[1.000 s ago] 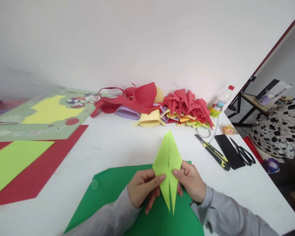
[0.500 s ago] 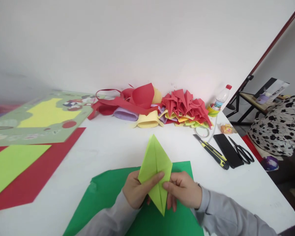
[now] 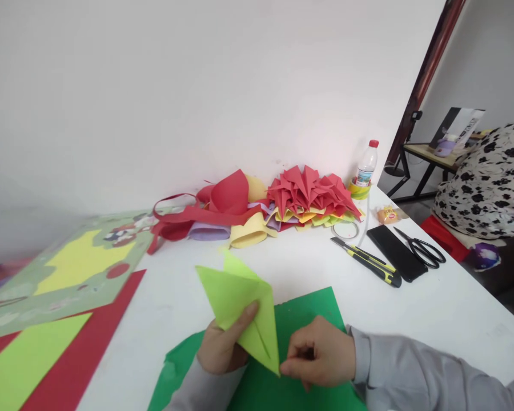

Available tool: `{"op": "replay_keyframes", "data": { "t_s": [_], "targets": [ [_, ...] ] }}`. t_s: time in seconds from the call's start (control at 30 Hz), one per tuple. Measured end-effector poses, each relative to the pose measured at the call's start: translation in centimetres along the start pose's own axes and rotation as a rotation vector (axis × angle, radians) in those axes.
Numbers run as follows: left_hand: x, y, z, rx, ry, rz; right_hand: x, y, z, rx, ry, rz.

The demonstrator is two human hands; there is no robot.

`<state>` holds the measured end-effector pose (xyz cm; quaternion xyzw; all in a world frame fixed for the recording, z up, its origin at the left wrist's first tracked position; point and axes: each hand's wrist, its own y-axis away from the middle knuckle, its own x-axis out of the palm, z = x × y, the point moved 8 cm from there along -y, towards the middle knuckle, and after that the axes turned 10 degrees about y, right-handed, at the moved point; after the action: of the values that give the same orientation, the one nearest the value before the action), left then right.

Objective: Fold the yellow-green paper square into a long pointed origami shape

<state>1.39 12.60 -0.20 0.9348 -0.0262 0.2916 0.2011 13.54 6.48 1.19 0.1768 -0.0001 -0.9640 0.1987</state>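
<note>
A folded lime-green sheet of paper [image 3: 235, 291] is tilted in front of me, with one flap spread out to the left and a second point behind it. My left hand [image 3: 225, 345] grips it, thumb across the front and fingers behind. At the paper's lower tip, my right hand [image 3: 321, 354] is closed, thumb and finger pinching the very end. Under both hands lies a dark green sheet [image 3: 308, 311] on the white table.
Curled paper strips [image 3: 229, 197] and red folded paper pieces [image 3: 304, 191] are heaped by the wall. On the right lie a utility knife [image 3: 368, 262], a black case [image 3: 396, 253], scissors [image 3: 424, 248] and a bottle [image 3: 365, 165]. A person in patterned cloth [image 3: 488, 185] is beyond the table.
The lime-green paper has gone from a narrow upright diamond to a shape with a flap opened leftward. My right hand has slid from its side to the lower tip. The view has shifted.
</note>
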Motion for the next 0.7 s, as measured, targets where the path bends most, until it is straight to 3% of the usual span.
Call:
{"op": "replay_keyframes", "data": {
  "t_s": [0.13, 0.27, 0.47, 0.6, 0.7],
  "targets": [
    [0.7, 0.8, 0.9, -0.051, -0.105, 0.112, -0.5, -0.1, -0.5, 0.049, -0.165, -0.045],
    [1.4, 1.6, 1.2, -0.015, -0.226, 0.241, -1.7, 0.1, 0.6, -0.055, 0.017, -0.160],
    [0.9, 1.7, -2.7, 0.402, -0.306, 0.182, -3.4, 0.8, 1.8, -0.185, 0.340, -0.344],
    [2.2, 3.2, -4.4, 0.660, -0.403, 0.287, -3.4, 0.7, 1.5, -0.175, 0.360, -0.343],
    [3.3, 4.1, -5.0, 0.748, -0.431, 0.375, -3.7, 0.9, 1.5, -0.170, 0.347, -0.388]
  ]
}}
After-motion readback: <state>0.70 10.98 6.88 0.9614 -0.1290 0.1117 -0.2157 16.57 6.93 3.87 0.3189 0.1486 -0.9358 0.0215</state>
